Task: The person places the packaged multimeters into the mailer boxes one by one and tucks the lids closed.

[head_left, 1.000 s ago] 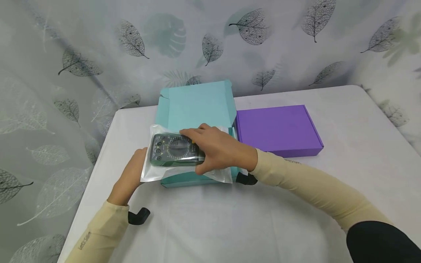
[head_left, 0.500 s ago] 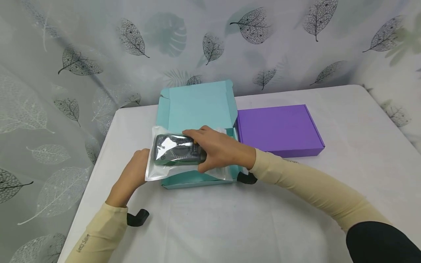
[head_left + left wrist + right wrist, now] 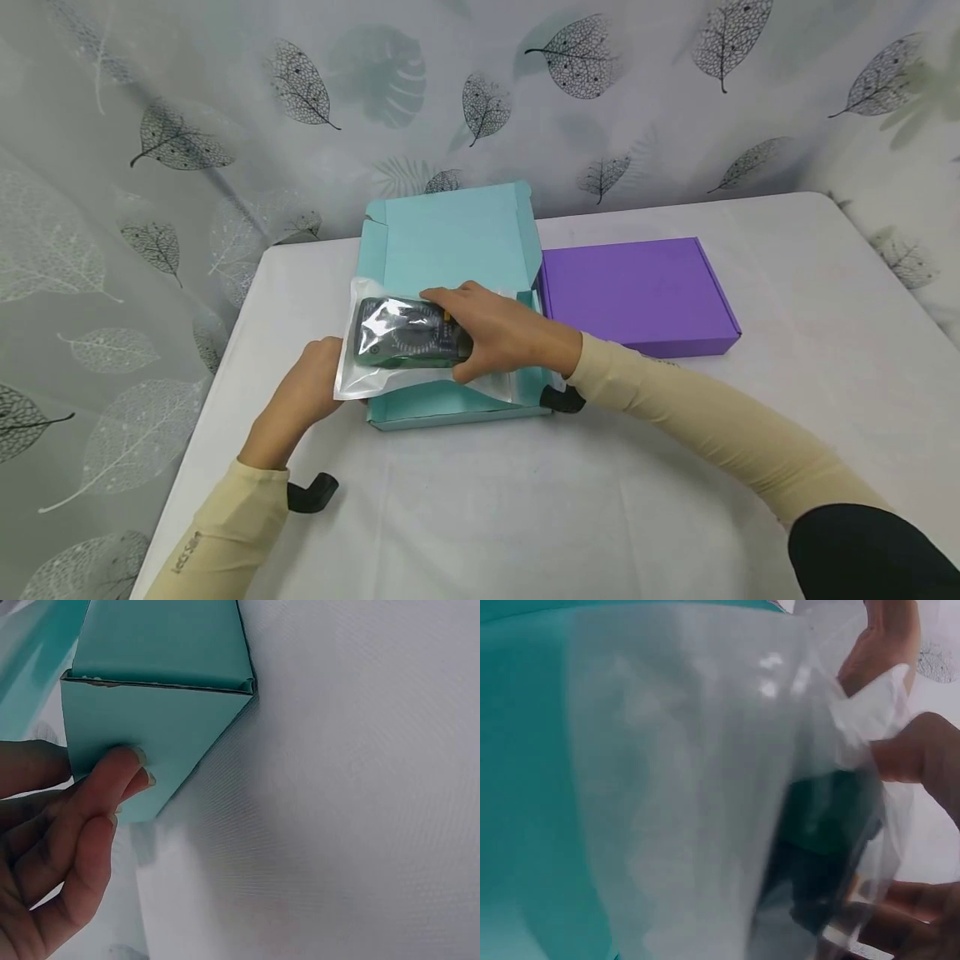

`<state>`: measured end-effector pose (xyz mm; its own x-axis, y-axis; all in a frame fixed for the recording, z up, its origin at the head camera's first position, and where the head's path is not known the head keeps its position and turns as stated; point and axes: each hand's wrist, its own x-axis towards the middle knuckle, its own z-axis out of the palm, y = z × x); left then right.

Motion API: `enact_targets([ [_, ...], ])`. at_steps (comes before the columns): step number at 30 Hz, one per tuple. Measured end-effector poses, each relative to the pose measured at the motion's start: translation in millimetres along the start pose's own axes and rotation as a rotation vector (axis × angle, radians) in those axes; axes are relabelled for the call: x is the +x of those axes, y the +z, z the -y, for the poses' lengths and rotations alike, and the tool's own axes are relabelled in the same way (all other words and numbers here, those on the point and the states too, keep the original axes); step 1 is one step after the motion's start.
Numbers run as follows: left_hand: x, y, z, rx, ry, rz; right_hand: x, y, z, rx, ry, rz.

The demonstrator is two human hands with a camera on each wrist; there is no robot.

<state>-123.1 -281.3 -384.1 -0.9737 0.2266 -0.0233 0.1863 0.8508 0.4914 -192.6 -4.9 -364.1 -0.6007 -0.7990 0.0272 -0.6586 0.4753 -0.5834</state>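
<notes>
A dark multimeter [image 3: 401,333] with a round dial lies sealed in a clear plastic bag [image 3: 367,383]. My right hand [image 3: 498,333] grips its right end from above, thumb and fingers on opposite sides. The bagged meter is over the teal cardboard box [image 3: 453,412], whose lid [image 3: 453,237] is folded back. In the right wrist view the bag [image 3: 682,787] spreads beside the meter's green edge. My left hand [image 3: 311,383] is at the box's left side; its left wrist view shows curled fingers [image 3: 90,817] against the box's outer wall [image 3: 165,727], with the thumb at its edge.
A closed purple box [image 3: 637,296] stands right of the teal box, close beside it. Both are on a table with a white cloth [image 3: 510,508]. A leaf-patterned curtain [image 3: 480,108] hangs behind and to the left.
The bagged multimeter has shifted slightly right, then up a little, in my right hand's grip. My left hand has stayed by the box's left side, moving only slightly.
</notes>
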Motion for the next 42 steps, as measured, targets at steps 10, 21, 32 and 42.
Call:
enact_targets([
  [10,3.2,-3.0,0.9,-0.096,-0.075,0.078,-4.6,3.2,-5.3,-0.044,0.013,0.082],
  [21,1.6,-3.7,1.1,-0.113,-0.086,0.106,-3.8,-1.8,6.5,-0.130,0.036,0.167],
  [32,4.3,-4.2,0.5,-0.141,-0.097,0.141,-5.4,0.1,4.6,-0.171,0.065,0.223],
  [42,5.2,-3.7,-1.2,-0.135,-0.102,0.139,0.9,2.1,1.9,-0.195,0.043,0.258],
])
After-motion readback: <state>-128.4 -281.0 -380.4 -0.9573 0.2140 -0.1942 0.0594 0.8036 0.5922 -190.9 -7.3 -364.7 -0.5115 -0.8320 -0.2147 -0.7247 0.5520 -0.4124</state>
